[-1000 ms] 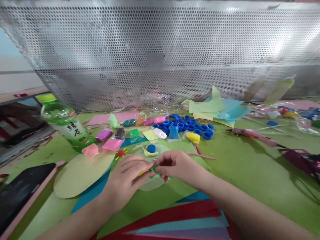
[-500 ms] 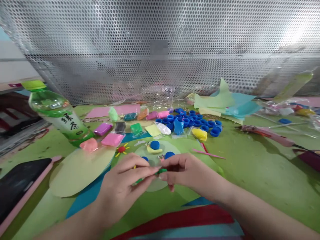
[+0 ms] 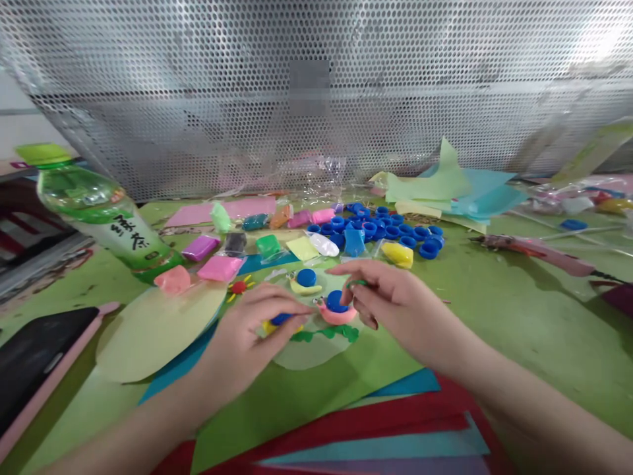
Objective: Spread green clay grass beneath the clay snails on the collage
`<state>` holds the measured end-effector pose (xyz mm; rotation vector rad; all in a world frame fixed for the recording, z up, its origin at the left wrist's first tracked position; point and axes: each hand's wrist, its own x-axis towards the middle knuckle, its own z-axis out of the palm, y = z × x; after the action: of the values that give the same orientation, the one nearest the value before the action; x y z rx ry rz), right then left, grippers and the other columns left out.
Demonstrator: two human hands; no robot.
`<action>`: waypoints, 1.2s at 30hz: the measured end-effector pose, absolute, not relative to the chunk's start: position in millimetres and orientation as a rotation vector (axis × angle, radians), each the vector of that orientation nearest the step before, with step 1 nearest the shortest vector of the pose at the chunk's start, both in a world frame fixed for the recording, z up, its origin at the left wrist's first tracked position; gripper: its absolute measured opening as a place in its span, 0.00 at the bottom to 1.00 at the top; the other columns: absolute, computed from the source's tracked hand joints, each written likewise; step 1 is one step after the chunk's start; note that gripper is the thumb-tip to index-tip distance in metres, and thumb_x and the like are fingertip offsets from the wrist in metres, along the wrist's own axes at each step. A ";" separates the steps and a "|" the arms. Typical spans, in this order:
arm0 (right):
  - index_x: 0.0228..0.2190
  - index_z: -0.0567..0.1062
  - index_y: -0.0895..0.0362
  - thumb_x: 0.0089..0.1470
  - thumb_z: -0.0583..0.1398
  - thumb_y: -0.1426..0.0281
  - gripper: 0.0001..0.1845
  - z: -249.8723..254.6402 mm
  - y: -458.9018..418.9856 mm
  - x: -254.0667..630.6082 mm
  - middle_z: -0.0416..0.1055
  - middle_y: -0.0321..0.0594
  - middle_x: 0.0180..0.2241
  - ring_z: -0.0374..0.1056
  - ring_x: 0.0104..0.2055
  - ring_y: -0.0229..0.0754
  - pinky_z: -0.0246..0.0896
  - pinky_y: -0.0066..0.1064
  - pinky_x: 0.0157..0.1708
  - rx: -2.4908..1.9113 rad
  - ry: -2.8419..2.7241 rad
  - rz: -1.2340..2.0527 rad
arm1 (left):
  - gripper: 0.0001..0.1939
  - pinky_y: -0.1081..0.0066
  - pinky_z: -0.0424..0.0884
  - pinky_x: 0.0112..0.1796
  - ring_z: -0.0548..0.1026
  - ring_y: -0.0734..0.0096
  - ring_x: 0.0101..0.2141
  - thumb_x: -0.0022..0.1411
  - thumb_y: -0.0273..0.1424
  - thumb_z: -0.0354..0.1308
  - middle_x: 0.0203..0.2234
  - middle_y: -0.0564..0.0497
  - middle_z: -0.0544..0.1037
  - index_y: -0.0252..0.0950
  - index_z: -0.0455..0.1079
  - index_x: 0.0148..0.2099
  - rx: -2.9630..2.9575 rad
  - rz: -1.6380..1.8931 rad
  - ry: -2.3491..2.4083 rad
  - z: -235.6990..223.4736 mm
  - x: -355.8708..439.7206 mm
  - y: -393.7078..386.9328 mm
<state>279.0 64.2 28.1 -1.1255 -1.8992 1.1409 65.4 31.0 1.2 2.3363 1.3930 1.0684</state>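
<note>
- Both hands had drawn apart since the earlier frame; the right hand [image 3: 400, 297] had lifted toward 2 o'clock, so the pink snail [image 3: 340, 316] and green strip [image 3: 352, 334] showed far more plainly.
- The right hand was curled, its thumb and fingers gripping a small green piece [image 3: 357, 283] at 1 o'clock from the pink snail.
- The left hand [image 3: 247, 326] hung at 9 o'clock, thumb and forefinger nearly together; whether they pinched anything, I could not tell.
- Seemingly done: the pink snail; a pale yellow snail [image 3: 304, 289] at 11 o'clock from it; a red sun [image 3: 239, 287] at 10 o'clock; the green strip, lying at 6 o'clock, touching or just beside the pink snail.
- Seemingly left: the green piece, not yet down on the pale disc [image 3: 311, 356]. Anything further could not be judged.
- Counted: three snails, including a yellow snail [image 3: 268, 326] partly hidden by the left hand; one sun; one strip; one gripped piece.
- Nine packets [image 3: 201, 248] made the nearer group, at least five lay behind; loose blue caps [image 3: 391, 232] at 1 o'clock overlapped too much to count.
- One bottle [image 3: 113, 231] leaned at 10 o'clock; one phone [image 3: 44, 363] lay near 8 o'clock.
</note>
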 end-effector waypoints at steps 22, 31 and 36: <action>0.29 0.75 0.54 0.53 0.55 0.75 0.09 24.6 61.1 276.5 0.70 0.33 0.29 0.63 0.27 0.33 0.55 0.26 0.25 -1.208 -2.231 0.783 | 0.03 0.72 0.63 0.40 0.67 0.72 0.40 0.62 0.31 0.53 0.31 0.58 0.74 0.43 0.68 0.37 2.865 0.804 1.352 -7.2 70.1 36.3; 0.29 0.75 0.55 0.54 0.54 0.75 0.10 29.5 62.7 284.3 0.70 0.36 0.28 0.63 0.26 0.35 0.56 0.26 0.23 -1.172 -2.230 0.595 | 0.14 0.57 0.57 0.42 0.65 0.60 0.46 0.62 0.23 0.44 0.36 0.53 0.74 0.44 0.67 0.43 2.974 0.494 1.570 -18.7 74.9 22.7; 0.26 0.74 0.56 0.54 0.54 0.75 0.10 31.8 63.1 286.6 0.69 0.36 0.26 0.63 0.26 0.36 0.56 0.27 0.23 -1.162 -2.227 0.545 | 0.15 0.57 0.56 0.42 0.62 0.55 0.48 0.61 0.22 0.45 0.38 0.52 0.73 0.42 0.66 0.46 3.054 0.351 1.584 -22.0 77.1 16.2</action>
<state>286.6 63.1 31.8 -1.1618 -2.2272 0.5451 77.1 16.2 -22.0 3.0537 1.5837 0.3506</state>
